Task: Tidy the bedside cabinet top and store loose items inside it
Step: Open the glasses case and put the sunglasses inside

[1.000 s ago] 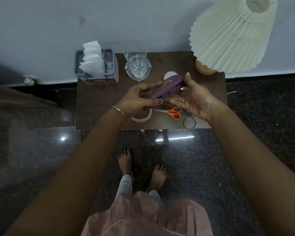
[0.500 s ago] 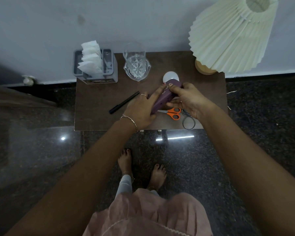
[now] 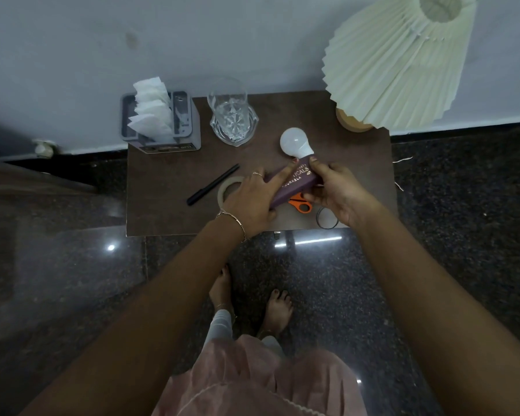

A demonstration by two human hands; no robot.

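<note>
A purple case with gold lettering (image 3: 294, 184) is held low over the brown cabinet top (image 3: 168, 175), tilted with its far end up. My right hand (image 3: 336, 190) grips its far end; my left hand (image 3: 249, 199) lies along its near side, fingers stretched on it. A white bulb (image 3: 294, 142) lies just beyond the case. Under my hands are orange scissors (image 3: 300, 204), partly hidden, and a tape roll (image 3: 227, 189), half covered by my left hand. A black pen (image 3: 212, 184) lies to the left. A black hair band (image 3: 326, 219) sits at the front edge.
A grey tissue holder (image 3: 189, 121) with white tissues stands at the back left. A cut-glass tumbler (image 3: 231, 118) on a glass dish is beside it. A pleated cream lamp (image 3: 400, 61) on a wooden base fills the back right. Dark polished floor surrounds the cabinet.
The case has come down from mid-air to just above the cabinet top, and both hands have shifted on it. The bulb, pen and tape roll are now uncovered.
</note>
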